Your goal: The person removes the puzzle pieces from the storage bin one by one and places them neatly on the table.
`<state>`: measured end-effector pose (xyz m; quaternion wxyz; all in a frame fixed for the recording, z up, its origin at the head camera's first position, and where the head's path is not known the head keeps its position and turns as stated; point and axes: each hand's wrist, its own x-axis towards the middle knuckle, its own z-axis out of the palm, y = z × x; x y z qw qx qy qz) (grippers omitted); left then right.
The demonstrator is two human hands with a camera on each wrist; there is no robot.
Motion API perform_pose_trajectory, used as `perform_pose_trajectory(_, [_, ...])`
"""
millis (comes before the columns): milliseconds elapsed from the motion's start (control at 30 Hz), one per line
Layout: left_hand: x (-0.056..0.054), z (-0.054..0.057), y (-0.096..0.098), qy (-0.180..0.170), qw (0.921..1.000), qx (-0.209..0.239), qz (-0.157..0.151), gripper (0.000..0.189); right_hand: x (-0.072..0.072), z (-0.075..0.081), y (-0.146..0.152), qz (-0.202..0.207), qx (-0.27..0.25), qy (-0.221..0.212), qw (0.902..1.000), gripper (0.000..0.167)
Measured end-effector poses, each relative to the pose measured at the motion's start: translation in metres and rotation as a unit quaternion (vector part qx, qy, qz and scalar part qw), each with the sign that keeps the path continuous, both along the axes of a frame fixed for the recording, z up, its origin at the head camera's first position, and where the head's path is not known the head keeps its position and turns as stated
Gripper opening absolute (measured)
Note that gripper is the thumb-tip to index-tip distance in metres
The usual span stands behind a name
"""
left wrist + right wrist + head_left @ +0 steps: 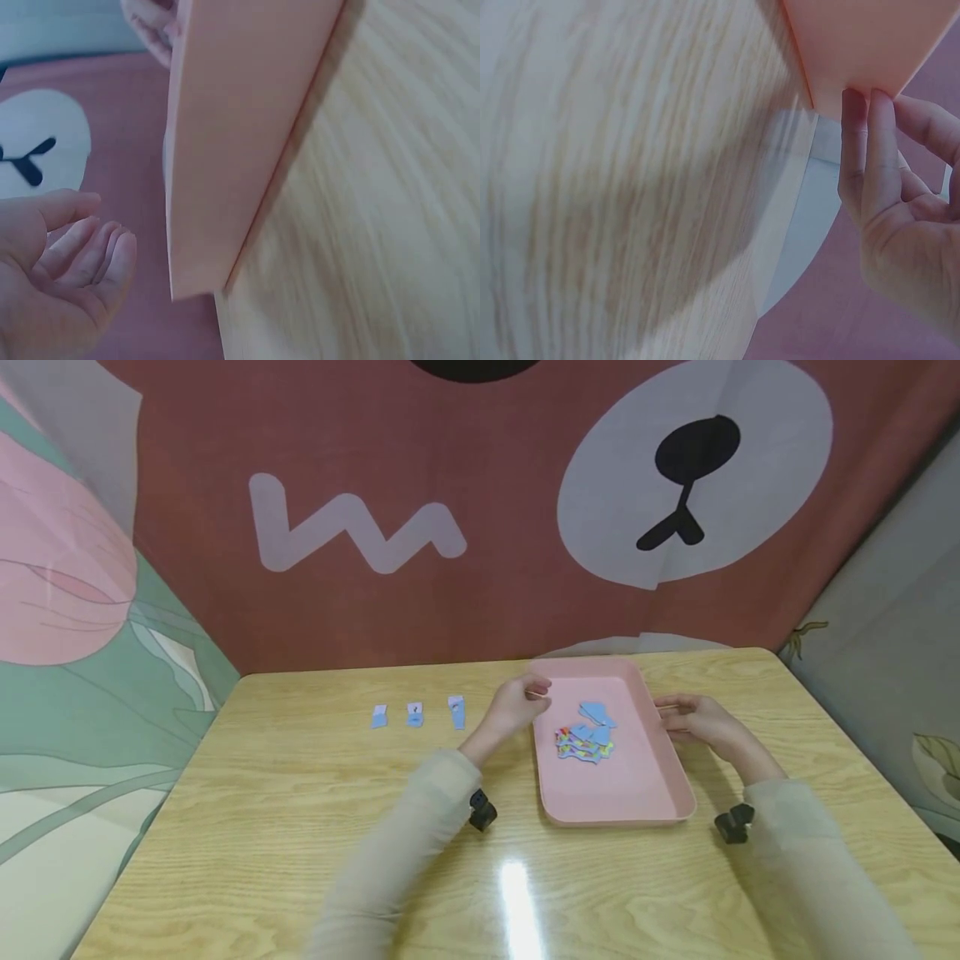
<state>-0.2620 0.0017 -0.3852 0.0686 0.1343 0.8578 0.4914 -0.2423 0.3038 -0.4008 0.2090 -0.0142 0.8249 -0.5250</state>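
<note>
A pink rectangular tray (611, 806) lies on the table and bears a loose pile of flat pieces. Some are plain light blue pieces (595, 712); below them several multicoloured pieces (585, 748) overlap. My left hand (517, 703) hovers by the tray's upper left rim, its fingers loosely bent; in the left wrist view that hand (64, 266) is apart from the tray wall (232, 135) and holds nothing. Outside the right wall is my right hand (701, 724). Seen from the right wrist, its extended fingertips (881, 112) touch the tray's outer side (870, 45).
Left of the tray, three small blue-and-white pieces stand apart in a row: a left one (379, 717), a middle one (415, 714) and a taller right one (457, 712). Behind the wooden table (300, 827) hangs a printed cloth (360, 618).
</note>
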Motion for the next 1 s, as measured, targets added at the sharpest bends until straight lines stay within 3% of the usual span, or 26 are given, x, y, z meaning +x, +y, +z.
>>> perform_pose_trajectory(233, [0.004,-0.005,0.028,0.001,0.9974,-0.043,-0.059,0.03,-0.001,-0.001,0.003,-0.002,-0.004,0.001,1.0,0.06])
perform_pose_trajectory(400, [0.006,-0.012,0.043,0.0,0.994,-0.072,-0.082,0.028,0.0,-0.002,0.004,-0.006,-0.008,0.001,1.0,0.061])
perform_pose_trajectory(633, [0.005,-0.018,0.055,0.004,0.9912,-0.102,-0.084,0.028,0.001,-0.003,0.003,-0.01,-0.012,0.004,0.9999,0.06])
perform_pose_trajectory(1000, [0.004,-0.025,0.052,0.01,0.9873,-0.136,-0.081,0.03,0.0,-0.002,0.0,-0.005,-0.009,0.003,0.9999,0.061])
